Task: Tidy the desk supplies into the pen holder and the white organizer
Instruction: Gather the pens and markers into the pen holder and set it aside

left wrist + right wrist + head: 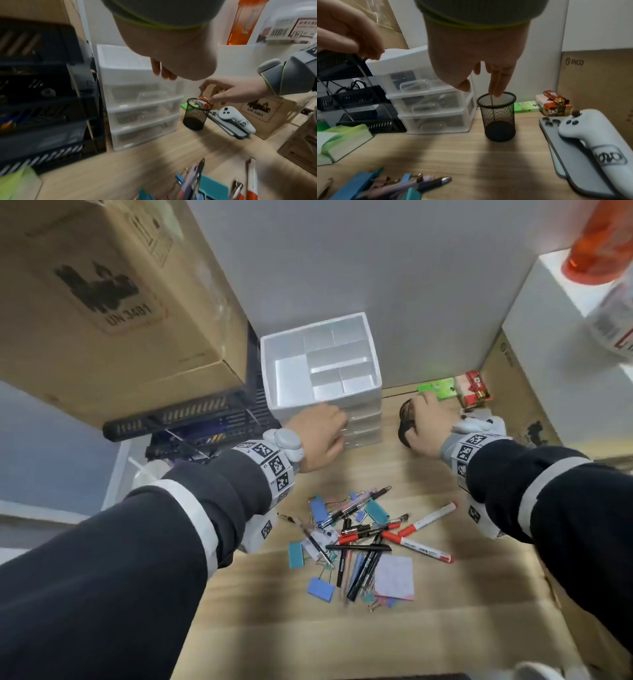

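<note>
At far edge of desk [445,628], L hand [317,436] sits loosely curled at white organizer's [291,378] top front edge; can't tell if it grips. R hand [430,428] is over black mesh pen holder [498,119] just right of it, fingers [494,83] straight on the rim, thumb apart. Nearer, mid-desk: pile of pens [363,532], binder clips [321,589] & sticky notes [394,577].

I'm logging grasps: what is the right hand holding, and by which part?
The right hand has fingertips inside the pen holder at its rim; whether they grip it cannot be told.

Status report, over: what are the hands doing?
Left hand on white organizer front edge. Right hand touching pen holder rim. Pens, clips loose on desk.
</note>
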A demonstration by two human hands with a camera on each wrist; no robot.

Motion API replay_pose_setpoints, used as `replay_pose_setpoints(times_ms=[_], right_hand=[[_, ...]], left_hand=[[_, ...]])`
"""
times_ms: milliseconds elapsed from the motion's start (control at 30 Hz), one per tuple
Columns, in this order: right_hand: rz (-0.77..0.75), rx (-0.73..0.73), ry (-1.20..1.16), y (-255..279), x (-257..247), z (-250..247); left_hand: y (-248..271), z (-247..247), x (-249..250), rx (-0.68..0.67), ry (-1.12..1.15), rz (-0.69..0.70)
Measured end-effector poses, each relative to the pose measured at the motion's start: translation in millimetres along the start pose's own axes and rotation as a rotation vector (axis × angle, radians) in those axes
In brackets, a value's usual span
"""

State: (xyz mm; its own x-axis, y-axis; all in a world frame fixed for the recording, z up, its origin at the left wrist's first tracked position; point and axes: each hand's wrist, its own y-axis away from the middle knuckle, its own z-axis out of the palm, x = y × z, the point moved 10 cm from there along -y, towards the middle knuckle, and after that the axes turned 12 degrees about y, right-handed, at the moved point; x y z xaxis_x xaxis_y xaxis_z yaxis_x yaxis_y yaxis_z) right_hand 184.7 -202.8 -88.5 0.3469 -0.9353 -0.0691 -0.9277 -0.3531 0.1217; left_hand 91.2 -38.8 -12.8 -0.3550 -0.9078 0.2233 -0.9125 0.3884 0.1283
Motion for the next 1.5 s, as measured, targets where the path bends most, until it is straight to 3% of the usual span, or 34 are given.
replay_pose_setpoints(times_ms=[133, 233, 500, 633, 767, 1000, 1233, 1300, 1400, 1500], right_hand=[[-0.024, -0.223, 0.066, 3, 0, 53], [-0.034, -0.293, 0.086, 7, 2, 78], [-0.018, -0.170, 0.031, 10, 1, 63], [-0.018, -0.060, -0.066, 22, -5, 40], [0.028, -0.048, -0.287, 39, -14, 35], [0.030, -0.451, -0.832, 68, -84, 70], [-0.011, -0.661, -1.068, 92, -139, 76], [-0.034, -0.614, -1.042, 92, -143, 78], [-0.105, -0.510, -0.693, 89, -133, 89], [-0.263, -0.595, -0.385, 106, -132, 113]], left_hand=[[10, 47, -10, -0.140, 0.083, -0.071], [20, 75, -22, -0.204, 0.109, -0.135], [39, 92, -39, -0.231, 0.136, -0.261], [44, 98, -37, -0.223, 0.222, -0.328], [52, 118, -38, -0.268, 0.353, -0.393], [68, 121, -28, -0.224, 0.656, -0.402], [93, 117, -56, -0.114, 0.695, -0.526], [102, 117, -60, -0.122, 0.660, -0.544], [120, 124, -66, -0.167, 0.595, -0.550], [140, 136, -73, -0.208, 0.584, -0.560]])
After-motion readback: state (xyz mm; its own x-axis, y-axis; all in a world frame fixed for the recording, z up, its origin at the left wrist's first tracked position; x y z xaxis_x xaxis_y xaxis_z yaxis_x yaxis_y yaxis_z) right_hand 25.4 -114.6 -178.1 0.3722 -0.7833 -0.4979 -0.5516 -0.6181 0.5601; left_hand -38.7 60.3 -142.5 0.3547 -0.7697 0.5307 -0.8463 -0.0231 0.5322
